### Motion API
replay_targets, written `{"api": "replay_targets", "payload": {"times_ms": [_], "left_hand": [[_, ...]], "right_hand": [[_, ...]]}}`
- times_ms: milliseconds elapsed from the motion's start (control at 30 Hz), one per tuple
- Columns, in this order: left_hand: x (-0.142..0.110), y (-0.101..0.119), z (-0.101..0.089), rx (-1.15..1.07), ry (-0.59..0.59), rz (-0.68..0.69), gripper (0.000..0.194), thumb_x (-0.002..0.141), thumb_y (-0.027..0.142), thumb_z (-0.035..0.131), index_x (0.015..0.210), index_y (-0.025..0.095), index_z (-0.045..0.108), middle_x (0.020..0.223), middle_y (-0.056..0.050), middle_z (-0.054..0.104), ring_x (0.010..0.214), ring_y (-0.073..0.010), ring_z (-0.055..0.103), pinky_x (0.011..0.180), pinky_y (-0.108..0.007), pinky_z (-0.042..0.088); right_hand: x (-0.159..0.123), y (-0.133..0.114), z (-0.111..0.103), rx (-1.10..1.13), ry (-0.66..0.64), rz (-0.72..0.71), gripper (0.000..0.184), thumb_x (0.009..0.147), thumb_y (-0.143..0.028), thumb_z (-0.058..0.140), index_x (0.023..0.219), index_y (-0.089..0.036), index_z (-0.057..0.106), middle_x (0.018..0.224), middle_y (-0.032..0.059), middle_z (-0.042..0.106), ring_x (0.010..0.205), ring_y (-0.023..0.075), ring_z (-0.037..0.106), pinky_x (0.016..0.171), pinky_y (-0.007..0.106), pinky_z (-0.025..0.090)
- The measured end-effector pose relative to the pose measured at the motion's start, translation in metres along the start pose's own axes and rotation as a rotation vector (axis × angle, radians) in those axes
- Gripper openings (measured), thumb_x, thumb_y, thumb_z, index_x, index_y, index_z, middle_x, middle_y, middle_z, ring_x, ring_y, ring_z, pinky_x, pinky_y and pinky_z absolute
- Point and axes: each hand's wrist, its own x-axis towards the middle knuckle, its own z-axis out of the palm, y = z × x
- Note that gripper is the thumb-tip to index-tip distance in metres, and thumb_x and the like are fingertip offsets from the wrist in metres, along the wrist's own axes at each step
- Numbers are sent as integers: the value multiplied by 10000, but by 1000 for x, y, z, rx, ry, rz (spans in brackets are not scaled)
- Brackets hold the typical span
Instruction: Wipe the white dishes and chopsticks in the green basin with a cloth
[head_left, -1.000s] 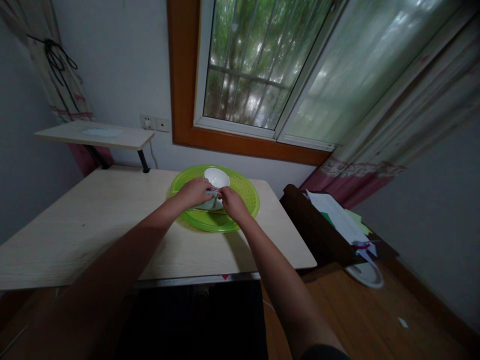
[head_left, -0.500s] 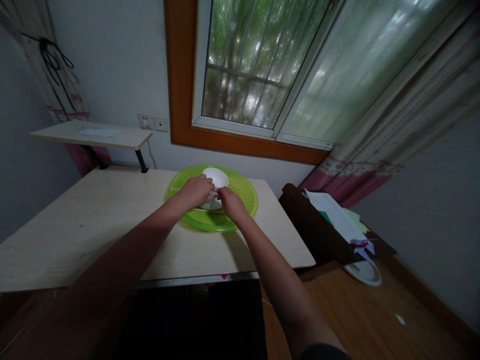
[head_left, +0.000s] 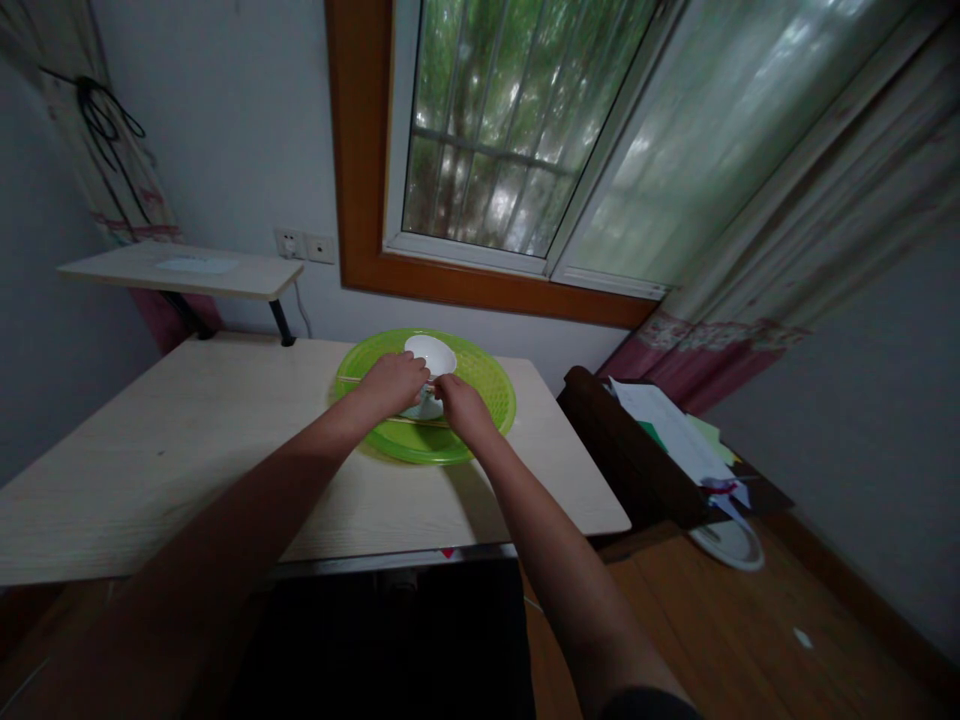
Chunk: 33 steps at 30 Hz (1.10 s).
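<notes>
A round green plastic basket [head_left: 491, 388] lies on the pale wooden table [head_left: 187, 440], near its far right part. Inside it stands a small white bowl [head_left: 430, 354]. My left hand [head_left: 394, 381] and my right hand [head_left: 459, 402] meet over the basket just in front of the bowl. Both have their fingers curled round a small pale thing between them, which is too hidden to name. A thin light stick lies across the basket under my hands.
A small raised shelf [head_left: 184, 270] stands at the table's far left, by a wall socket [head_left: 304, 246]. Right of the table is a dark wooden piece [head_left: 630, 455] with papers on it. A white plate [head_left: 724, 543] lies on the wooden floor. A window and curtains are behind.
My hands have stayed at the same spot over the basket. The view has shifted only slightly.
</notes>
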Motion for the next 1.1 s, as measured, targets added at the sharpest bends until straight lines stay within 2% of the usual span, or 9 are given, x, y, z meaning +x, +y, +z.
{"api": "replay_targets", "payload": {"times_ms": [267,400,533,667,833,1100], "left_hand": [[-6,-18,10,-83,-27,-76,289,951,121,595,1161,120,794,1201,-193,774,1140,-319,697,959,-405,510],[-8,-23,11,-143,-15,-119,251,961,163,628,1141,164,803,1170,-158,788,1107,-305,703,942,-387,522],[-6,-30,14,-193,-62,-83,235,978,238,645,1142,208,810,1173,-113,793,1093,-264,702,938,-349,531],[-6,-36,15,-266,-72,-52,263,986,228,625,1161,247,822,1180,-85,798,1095,-250,710,936,-341,534],[-8,-37,15,-263,-49,-58,258,968,229,646,1142,274,831,1130,-75,804,1071,-252,721,902,-326,543],[-10,-33,21,-221,12,-73,252,1010,234,606,1120,213,832,1163,-120,787,1084,-261,706,939,-354,534]], "right_hand": [[0,5,1,-47,53,26,248,1088,-140,470,1144,-173,709,1143,119,749,1002,231,643,861,306,432],[0,4,1,-53,56,31,258,1097,-155,468,1165,-180,715,1155,113,745,1025,228,638,878,303,433],[0,4,-1,-38,71,53,246,1111,-189,475,1156,-180,717,1163,115,740,1013,225,638,868,303,431],[-1,3,-1,-27,80,59,243,1116,-197,475,1155,-178,714,1176,116,735,1008,224,639,867,303,430],[-2,0,-3,-30,82,73,245,1122,-213,477,1172,-186,715,1179,116,734,1014,227,643,866,301,435],[-3,1,-5,-64,69,70,239,1119,-229,491,1167,-199,723,1174,121,748,1008,242,659,836,315,439]]}}
